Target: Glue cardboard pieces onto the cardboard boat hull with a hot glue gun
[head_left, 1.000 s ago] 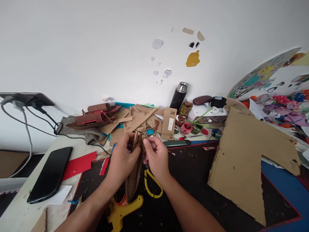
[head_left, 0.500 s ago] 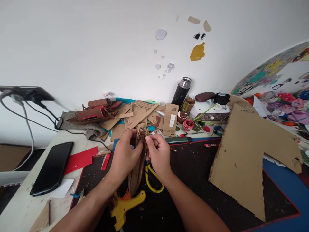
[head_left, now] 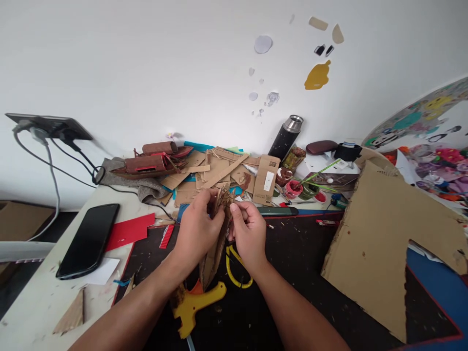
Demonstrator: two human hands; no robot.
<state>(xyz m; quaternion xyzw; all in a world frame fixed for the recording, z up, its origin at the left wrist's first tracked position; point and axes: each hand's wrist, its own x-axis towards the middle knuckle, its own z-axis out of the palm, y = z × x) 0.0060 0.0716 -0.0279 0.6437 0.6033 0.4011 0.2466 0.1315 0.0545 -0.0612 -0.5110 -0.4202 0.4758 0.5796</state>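
Both of my hands grip a small brown cardboard model (head_left: 215, 248) upright above the black cutting mat (head_left: 292, 263). My left hand (head_left: 197, 229) wraps round its left side. My right hand (head_left: 248, 231) pinches its frayed top edge between thumb and fingers. Below the model lie a yellow glue gun (head_left: 193, 307) and yellow-handled scissors (head_left: 237, 273), partly hidden by my hands.
A big cut cardboard sheet (head_left: 380, 243) lies at right. A black phone (head_left: 89, 239) and red card (head_left: 129, 229) lie at left. Cardboard scraps, a brown model boat (head_left: 146, 163), paint pots (head_left: 294, 187) and a black flask (head_left: 285, 136) crowd the wall side.
The view has shifted left and slightly down, so everything sits further right in the picture. My hands keep the same grip on the cardboard model.
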